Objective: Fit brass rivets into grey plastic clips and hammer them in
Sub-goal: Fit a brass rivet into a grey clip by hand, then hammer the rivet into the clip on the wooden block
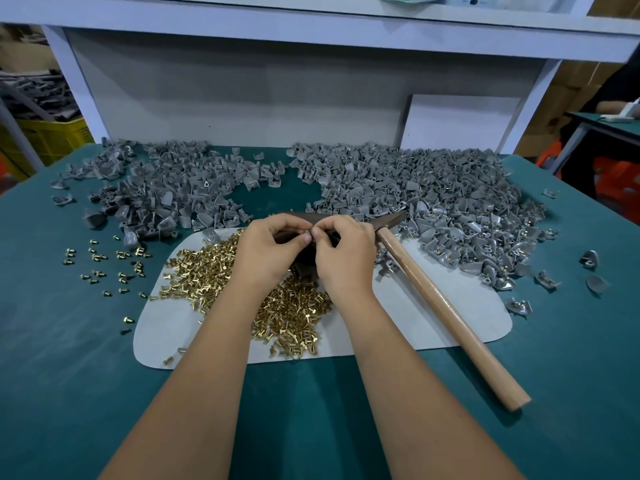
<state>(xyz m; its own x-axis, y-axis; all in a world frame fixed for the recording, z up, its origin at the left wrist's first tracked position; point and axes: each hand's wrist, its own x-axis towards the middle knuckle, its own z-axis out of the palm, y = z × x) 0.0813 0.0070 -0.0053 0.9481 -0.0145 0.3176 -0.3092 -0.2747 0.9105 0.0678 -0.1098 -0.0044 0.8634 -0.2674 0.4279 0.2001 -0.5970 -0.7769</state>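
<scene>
My left hand [268, 249] and my right hand [344, 252] meet fingertip to fingertip over the middle of the bench, fingers curled in. Between them I pinch a small grey clip [309, 233]; it is mostly hidden by my fingers, and I cannot tell whether a rivet is in it. Just under my hands sits a dark metal block [304, 263], its pointed top edge showing behind my knuckles.

Beneath my wrists, a heap of brass rivets [221, 275] is spread over a pale grey mat [408, 313], reaching toward its near edge. More loose rivets [104, 263] are scattered on the green table [311, 393] to the left of the mat.

The hammer [446, 313] lies beside my right hand, its wooden handle slanting across the mat's right part toward the near right, its metal head up against the clips.

Further out, one pile of grey clips [166, 188] lies to the left and a larger pile [433, 195] to the right, with a gap of bare table between them. Some clips at the right pile's near edge show brass in them. Behind stands a white shelf frame [311, 29].
</scene>
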